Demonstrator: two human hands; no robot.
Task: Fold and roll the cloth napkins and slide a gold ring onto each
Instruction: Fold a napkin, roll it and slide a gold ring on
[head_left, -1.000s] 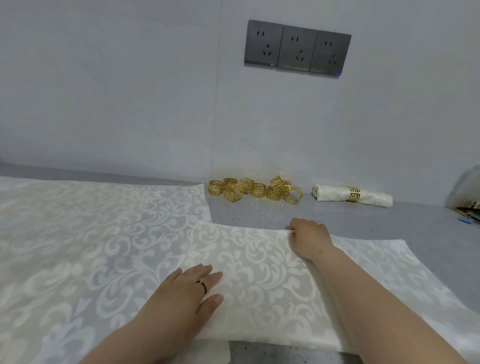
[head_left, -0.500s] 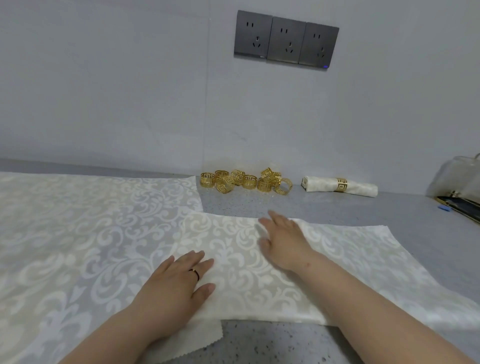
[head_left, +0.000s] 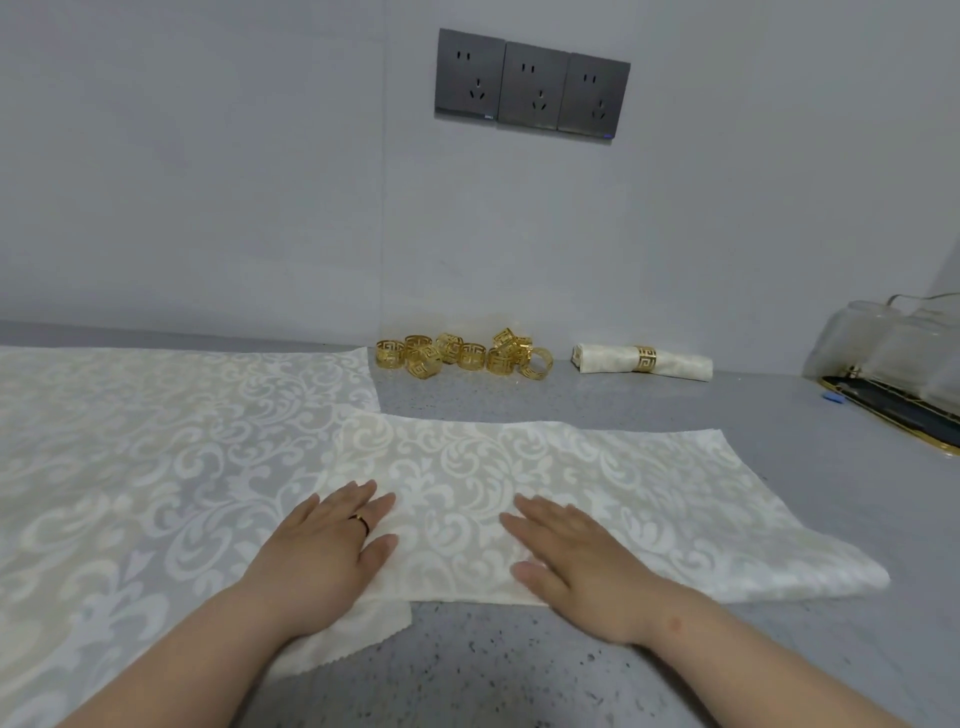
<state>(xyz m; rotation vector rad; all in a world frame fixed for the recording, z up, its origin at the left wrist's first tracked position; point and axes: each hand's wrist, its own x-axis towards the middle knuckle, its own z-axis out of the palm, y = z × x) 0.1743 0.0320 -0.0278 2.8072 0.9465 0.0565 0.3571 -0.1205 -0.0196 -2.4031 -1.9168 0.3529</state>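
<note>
A cream damask napkin (head_left: 623, 483), folded into a wide band, lies across the grey counter in front of me. My left hand (head_left: 327, 551) presses flat on its left end, fingers straight, a ring on one finger. My right hand (head_left: 571, 556) lies flat on the band's near middle, fingers straight. Several loose gold rings (head_left: 462, 356) are heaped by the wall. To their right lies a rolled napkin (head_left: 608, 358) with a gold ring (head_left: 644, 359) around it.
More unfolded napkin cloth (head_left: 156, 441) covers the counter on the left, partly under the folded band. A clear lidded container on a dark gold-rimmed tray (head_left: 893, 400) stands at the right edge. Three wall sockets (head_left: 532, 85) sit above the rings.
My right hand has slid from the folded napkin's far edge back toward me and now lies flat near the front edge. The left hand has stayed pressed on the left end.
</note>
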